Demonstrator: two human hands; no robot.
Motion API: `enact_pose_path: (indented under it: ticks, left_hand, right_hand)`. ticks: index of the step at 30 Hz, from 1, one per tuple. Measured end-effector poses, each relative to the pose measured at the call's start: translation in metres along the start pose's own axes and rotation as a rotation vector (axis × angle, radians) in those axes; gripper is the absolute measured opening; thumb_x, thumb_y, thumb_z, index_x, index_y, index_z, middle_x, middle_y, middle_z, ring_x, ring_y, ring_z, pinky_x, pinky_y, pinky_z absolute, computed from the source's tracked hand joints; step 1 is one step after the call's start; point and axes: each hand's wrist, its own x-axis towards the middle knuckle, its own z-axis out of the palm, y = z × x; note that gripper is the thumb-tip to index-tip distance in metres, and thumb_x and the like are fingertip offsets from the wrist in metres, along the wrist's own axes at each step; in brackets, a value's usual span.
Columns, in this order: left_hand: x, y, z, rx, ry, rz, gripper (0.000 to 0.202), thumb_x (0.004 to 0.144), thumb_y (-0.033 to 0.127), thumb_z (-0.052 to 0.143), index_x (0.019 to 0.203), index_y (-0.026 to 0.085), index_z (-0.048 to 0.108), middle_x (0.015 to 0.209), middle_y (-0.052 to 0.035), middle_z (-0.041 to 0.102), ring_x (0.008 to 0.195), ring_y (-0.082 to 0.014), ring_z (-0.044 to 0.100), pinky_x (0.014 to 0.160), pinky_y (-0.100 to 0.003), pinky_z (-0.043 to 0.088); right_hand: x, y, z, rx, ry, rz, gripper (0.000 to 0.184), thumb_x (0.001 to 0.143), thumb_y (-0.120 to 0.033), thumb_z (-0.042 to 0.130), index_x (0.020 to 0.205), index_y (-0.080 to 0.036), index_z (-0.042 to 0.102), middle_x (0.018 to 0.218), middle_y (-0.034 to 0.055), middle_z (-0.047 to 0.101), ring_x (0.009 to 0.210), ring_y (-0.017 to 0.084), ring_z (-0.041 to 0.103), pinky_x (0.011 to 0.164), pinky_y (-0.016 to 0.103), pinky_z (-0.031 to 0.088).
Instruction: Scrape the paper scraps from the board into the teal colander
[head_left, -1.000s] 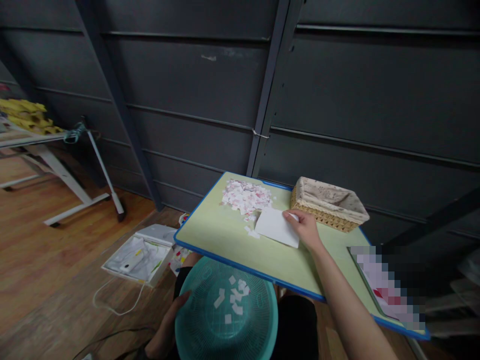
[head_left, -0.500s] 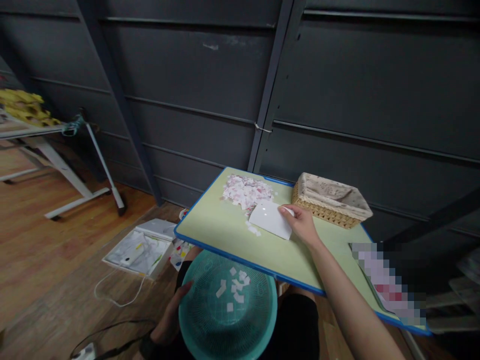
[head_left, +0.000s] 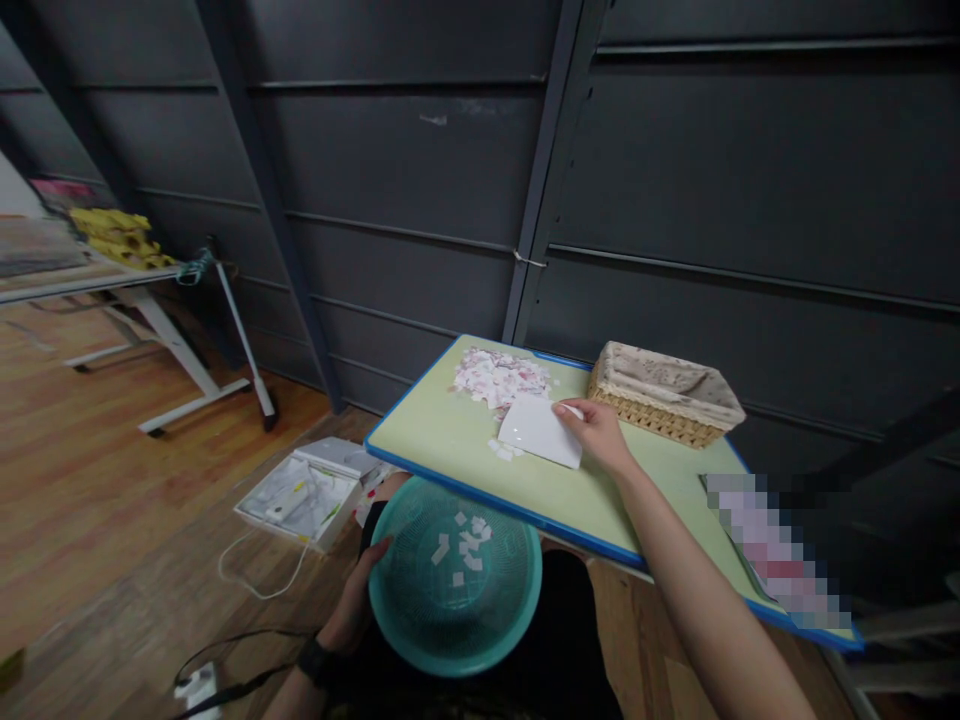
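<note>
Dark panelled wall (head_left: 405, 160) ahead, white card (head_left: 536, 430) at the paper pile (head_left: 501, 374)

Pale green tabletop (head_left: 420, 432) spreads out under my right hand (head_left: 591, 432), which pinches the white card by its right edge, thumb on top, the fingers bent close beneath. Left of that hand, the card's far side meets the near edge of the paper pile; a few loose scraps (head_left: 504, 451) lie by its left corner. I judge the step in hand to be working the card against the pile. Moving it cleanly calls for a low edge and a firm pinch; I can't tell how flat it sits.

My left hand (head_left: 356, 596) grips the teal colander (head_left: 480, 640), thumb over the rim, fingers mostly hidden. Bits of paper (head_left: 466, 548) lie inside it, and the blue table edge (head_left: 487, 505) overhangs its far rim, which could crowd anything passing down.

Just beyond my right hand, the wicker basket (head_left: 664, 423) limits reach that way. Farther right of it is a pixelated flat item (head_left: 784, 560), unreadable. Beyond my left hand, an open white box (head_left: 281, 525) rests on the floor.
</note>
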Motion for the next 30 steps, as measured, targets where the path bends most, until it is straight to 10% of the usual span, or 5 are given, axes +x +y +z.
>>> enact_pose_path:
  ticks: [10,19,30]
  left_hand:
    - [-0.012,0.005,0.008,-0.009,-0.003,0.046,0.071,0.087,0.035,0.064,0.151,0.02,0.039,0.121,-0.0121,0.077,0.119,-0.0324,0.067,0.111,-0.048,0.045]
    - [-0.017,0.017,0.009,-0.027,0.015,-0.018,0.069,0.087,0.032,0.065,0.148,0.009,0.043,0.091,-0.0113,0.084,0.093,-0.0296,0.077,0.093,-0.04,0.057]
    - [-0.032,0.029,0.018,-0.073,-0.031,-0.033,0.05,0.088,0.03,0.062,0.135,0.013,0.06,0.11,-0.0116,0.081,0.11,-0.0308,0.072,0.1,-0.043,0.055]
  right_hand:
    - [0.006,0.01,-0.014,-0.01,-0.031,0.057,0.042,0.067,-0.058,0.07,0.071,-0.016,0.07,0.069,0.0073,0.069,0.062,0.019,0.057,0.056,0.029,0.04]
    - [-0.004,-0.005,0.007,0.039,-0.167,0.031,0.045,0.073,-0.061,0.067,0.082,-0.016,0.069,0.072,0.0055,0.068,0.061,0.017,0.055,0.054,0.027,0.039]
    - [-0.015,-0.009,0.024,0.053,-0.264,0.046,0.048,0.075,-0.065,0.066,0.083,-0.017,0.065,0.062,-0.0002,0.061,0.052,0.013,0.048,0.045,0.024,0.035]
